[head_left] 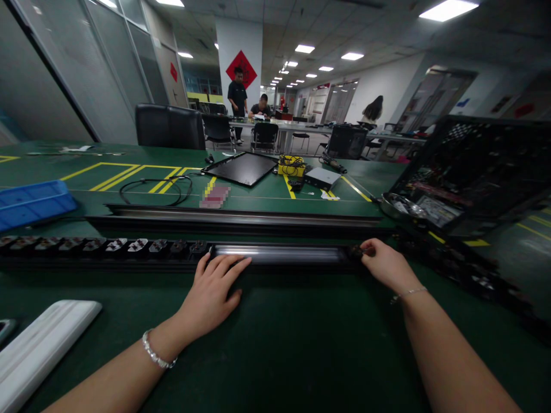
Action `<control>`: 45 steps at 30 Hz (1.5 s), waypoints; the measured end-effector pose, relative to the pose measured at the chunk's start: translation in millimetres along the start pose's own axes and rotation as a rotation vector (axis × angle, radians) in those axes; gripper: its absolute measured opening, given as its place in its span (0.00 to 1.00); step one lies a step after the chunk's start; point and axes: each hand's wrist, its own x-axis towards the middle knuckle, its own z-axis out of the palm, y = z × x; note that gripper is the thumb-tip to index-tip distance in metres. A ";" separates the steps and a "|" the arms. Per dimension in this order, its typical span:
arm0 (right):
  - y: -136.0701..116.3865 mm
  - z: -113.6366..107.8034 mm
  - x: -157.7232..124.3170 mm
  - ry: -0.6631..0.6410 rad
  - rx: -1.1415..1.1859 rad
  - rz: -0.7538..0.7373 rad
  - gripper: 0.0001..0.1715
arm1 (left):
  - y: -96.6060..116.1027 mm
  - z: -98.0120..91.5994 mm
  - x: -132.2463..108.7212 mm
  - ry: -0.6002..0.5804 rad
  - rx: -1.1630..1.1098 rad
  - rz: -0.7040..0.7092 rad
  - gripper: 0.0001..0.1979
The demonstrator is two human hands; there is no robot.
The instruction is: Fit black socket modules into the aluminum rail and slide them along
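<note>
A long black metal channel lies crosswise on the green table. Its left part holds a row of socket modules, while the middle shows a bare, shiny floor. My left hand rests with spread fingers on the channel's near edge, just right of the last module in the row. At the channel's right end, the thumb and fingers of my right hand pinch a small dark socket module. That part is dim and partly hidden by the fingertips.
Behind the channel lies another long black rail. A blue tray and a white bar-shaped object are at left. On the right stand an open black case and a metal bowl. A flat black panel lies farther back.
</note>
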 end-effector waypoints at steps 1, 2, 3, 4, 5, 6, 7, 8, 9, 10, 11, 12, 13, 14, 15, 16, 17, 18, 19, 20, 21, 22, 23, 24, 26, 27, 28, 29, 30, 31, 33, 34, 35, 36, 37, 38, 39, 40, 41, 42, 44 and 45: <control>0.1 -0.3 0.1 0.000 -0.002 0.000 0.12 | -0.1 0.1 0.0 -0.002 0.000 -0.001 0.31; 0.3 -0.5 0.3 0.001 -0.004 0.001 0.12 | -0.1 0.2 0.0 -0.004 0.001 -0.003 0.31; 0.5 -0.7 0.4 0.002 -0.007 0.003 0.12 | -0.2 0.3 0.0 -0.005 0.002 -0.004 0.31; 0.8 -0.9 0.6 0.005 -0.010 0.004 0.12 | -0.2 0.4 0.0 -0.006 0.003 -0.004 0.31; 1.1 -0.9 0.7 0.007 -0.014 0.006 0.12 | -0.3 0.5 0.0 -0.007 0.004 -0.003 0.31; 1.5 -0.9 0.8 0.009 -0.017 0.006 0.12 | -0.4 0.6 0.0 -0.007 0.005 -0.002 0.31; 1.9 -0.7 0.8 0.012 -0.019 0.006 0.12 | -0.4 0.6 0.1 -0.007 0.006 -0.001 0.31; 2.4 -0.5 0.9 0.014 -0.022 0.006 0.12 | -0.5 0.6 0.1 -0.008 0.006 -0.002 0.31; 2.8 -0.2 1.0 0.015 -0.024 0.004 0.12 | -0.5 0.5 0.1 -0.012 0.006 -0.002 0.31; 3.2 0.0 1.0 0.016 -0.025 0.003 0.12 | -0.4 0.4 0.1 -0.015 0.006 -0.003 0.31; 3.6 0.2 1.1 0.016 -0.027 0.002 0.12 | -0.3 0.2 0.1 -0.018 0.005 -0.004 0.31; 4.0 0.3 1.3 0.017 -0.028 0.001 0.12 | -0.2 0.1 0.1 -0.019 0.005 -0.005 0.31; 4.4 0.3 1.4 0.018 -0.030 -0.001 0.12 | -0.1 -0.1 0.2 -0.018 0.005 -0.004 0.31; 4.7 0.4 1.6 0.019 -0.032 -0.002 0.12 | 0.0 -0.2 0.2 -0.016 0.006 -0.005 0.31; 5.0 0.4 1.8 0.021 -0.035 -0.003 0.12 | 0.1 -0.2 0.2 -0.014 0.006 -0.004 0.31; 5.2 0.5 2.0 0.023 -0.038 -0.002 0.12 | 0.1 -0.3 0.2 -0.013 0.005 -0.003 0.31; 5.4 0.7 2.2 0.026 -0.040 -0.002 0.11 | 0.1 -0.2 0.2 -0.012 0.005 -0.002 0.31; 5.6 0.9 2.4 0.029 -0.043 -0.003 0.11 | 0.1 -0.1 0.3 -0.010 0.005 -0.001 0.31; 5.8 1.2 2.5 0.032 -0.045 -0.005 0.11 | 0.0 0.1 0.3 -0.010 0.005 0.000 0.31; 6.0 1.5 2.6 0.035 -0.048 -0.007 0.11 | -0.1 0.3 0.3 -0.009 0.005 0.001 0.30; 6.2 1.8 2.6 0.038 -0.049 -0.011 0.11 | -0.2 0.6 0.4 -0.009 0.006 0.000 0.30; 6.4 2.0 2.6 0.041 -0.051 -0.013 0.11 | -0.4 0.8 0.4 -0.007 0.007 -0.001 0.30; 6.6 2.1 2.6 0.044 -0.052 -0.014 0.11 | -0.5 1.0 0.4 -0.009 0.007 -0.003 0.30; 6.9 2.1 2.5 0.047 -0.053 -0.015 0.11 | -0.6 1.2 0.3 -0.013 0.008 -0.005 0.30; 7.6 1.7 2.6 0.051 -0.055 -0.013 0.11 | -0.7 1.3 0.2 -0.019 0.008 -0.008 0.30; 8.1 1.3 2.8 0.053 -0.056 -0.010 0.11 | -0.7 1.2 0.1 -0.021 0.009 -0.010 0.30; 8.6 0.9 3.0 0.055 -0.057 -0.006 0.12 | -0.6 1.0 0.1 -0.022 0.009 -0.012 0.30; 9.1 0.5 3.2 0.057 -0.058 -0.001 0.12 | -0.4 0.9 0.0 -0.022 0.010 -0.012 0.30; 9.7 0.1 3.4 0.059 -0.059 0.006 0.12 | -0.3 0.7 0.0 -0.019 0.009 -0.012 0.30; 10.2 -0.2 3.6 0.060 -0.059 0.013 0.12 | -0.2 0.7 0.0 -0.017 0.009 -0.011 0.31; 11.3 -0.5 3.7 0.059 -0.057 0.022 0.11 | -0.3 0.8 0.0 -0.011 0.006 -0.008 0.31; 11.8 -0.5 3.7 0.057 -0.054 0.025 0.11 | -0.4 1.0 0.1 -0.006 0.006 -0.006 0.31; 12.3 -0.6 3.6 0.054 -0.050 0.026 0.11 | -0.7 1.2 0.1 -0.002 0.005 -0.004 0.31; 12.7 -0.7 3.5 0.050 -0.044 0.026 0.11 | -0.9 1.4 0.0 0.002 0.005 -0.001 0.31; 13.0 -0.9 3.4 0.045 -0.038 0.027 0.11 | -1.1 1.6 0.0 0.004 0.006 0.001 0.31; 13.4 -1.3 3.4 0.040 -0.031 0.030 0.11 | -1.3 1.7 -0.1 0.004 0.006 0.002 0.31; 13.8 -1.9 3.5 0.036 -0.023 0.035 0.11 | -1.4 1.8 -0.2 0.002 0.006 0.002 0.31; 14.3 -2.7 3.7 0.032 -0.015 0.043 0.11 | -1.4 1.7 -0.3 0.000 0.006 0.003 0.31; 14.7 -3.8 3.9 0.028 -0.005 0.055 0.12 | -1.3 1.6 -0.3 -0.003 0.006 0.003 0.31; 15.2 -5.1 4.1 0.025 0.006 0.070 0.12 | -1.2 1.4 -0.3 -0.003 0.005 0.003 0.31; 16.0 -8.3 4.4 0.012 0.038 0.098 0.11 | -0.9 1.0 -0.3 -0.003 0.004 0.004 0.31; 16.3 -10.0 4.4 0.003 0.057 0.109 0.11 | -0.8 0.9 -0.2 -0.004 0.005 0.004 0.31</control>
